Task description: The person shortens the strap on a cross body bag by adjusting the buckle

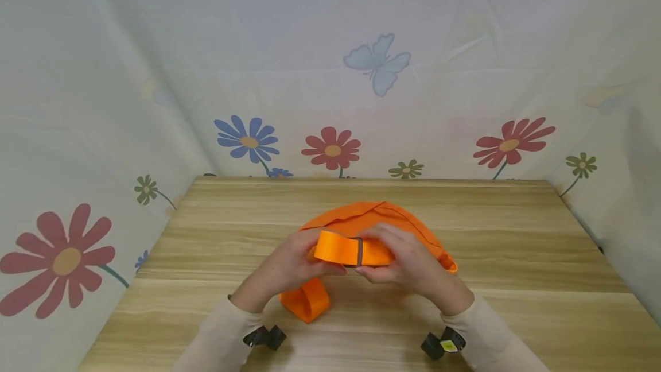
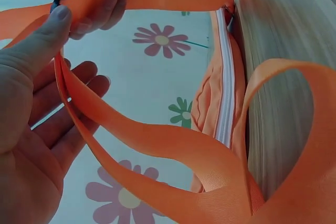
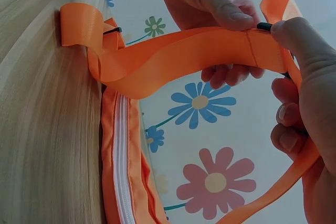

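Observation:
An orange fabric bag (image 1: 382,217) lies on the table beyond both hands, its white zipper (image 2: 226,77) showing in the wrist views. Its orange webbing strap (image 1: 333,247) is raised in front, threaded through a dark slider buckle (image 1: 360,251). My left hand (image 1: 296,260) pinches the strap left of the buckle, thumb close to it and the lower fingers loosely extended. From the other side my right hand (image 1: 413,257) grips the strap, its thumb (image 3: 302,35) right at the buckle's end. Part of the strap is hidden behind the fingers.
A loose loop of strap (image 1: 310,300) hangs down at the left, near the left wrist. The wood-grain table (image 1: 232,205) is bordered by a cloth backdrop (image 1: 289,85) printed with flowers. Small black devices (image 1: 265,337) sit on both wrists.

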Tool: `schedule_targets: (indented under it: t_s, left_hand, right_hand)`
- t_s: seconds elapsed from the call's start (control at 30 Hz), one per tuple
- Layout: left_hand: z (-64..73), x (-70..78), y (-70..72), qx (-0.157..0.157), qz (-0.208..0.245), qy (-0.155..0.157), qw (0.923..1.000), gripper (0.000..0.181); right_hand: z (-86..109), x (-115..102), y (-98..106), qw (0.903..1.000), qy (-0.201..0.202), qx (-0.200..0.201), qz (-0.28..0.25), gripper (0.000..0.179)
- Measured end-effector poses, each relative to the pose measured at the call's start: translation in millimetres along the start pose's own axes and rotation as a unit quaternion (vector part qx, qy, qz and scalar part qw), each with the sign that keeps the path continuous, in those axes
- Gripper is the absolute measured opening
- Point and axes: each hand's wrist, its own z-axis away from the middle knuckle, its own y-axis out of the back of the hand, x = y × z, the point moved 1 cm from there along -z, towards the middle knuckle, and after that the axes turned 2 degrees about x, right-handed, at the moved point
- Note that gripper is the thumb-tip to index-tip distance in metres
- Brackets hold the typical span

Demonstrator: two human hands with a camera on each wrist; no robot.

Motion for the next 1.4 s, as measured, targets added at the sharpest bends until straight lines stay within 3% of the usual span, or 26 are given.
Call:
schedule_targets:
  t_s: [0.2,0.4,0.63,0.87,1.2,1.4]
  left_hand:
    - [3.3,2.4,5.3,0.0,-0.02,0.012,0.9997,0.045]
    - [7.2,2.4,10.9,0.01,-0.048,0.002,0.9988,0.044]
    - [14.3,-2.8,18.2,0.015,-0.075,0.025,0.9967,0.049]
    - [26.8,-10.9,29.4,0.028,-0.089,0.037,0.995,0.048]
    - [50.6,-26.5,50.7,0.035,-0.135,0.068,0.9879,0.046]
    - [64.3,-39.1,66.3,0.045,-0.142,0.083,0.9854,0.04]
  right_hand:
    - [0.0,0.4,-0.4,1.0,0.001,0.006,-0.002,0.045]
    - [1.5,1.8,-0.1,0.9998,0.0,0.014,0.015,0.045]
    - [2.9,1.4,5.3,0.9995,-0.018,0.015,0.02,0.05]
    - [4.1,3.0,10.2,0.9995,-0.019,0.018,0.019,0.05]
    - [4.7,8.0,13.3,0.9986,0.019,0.049,0.013,0.047]
    - [6.8,9.2,19.2,0.9986,0.002,0.048,0.022,0.048]
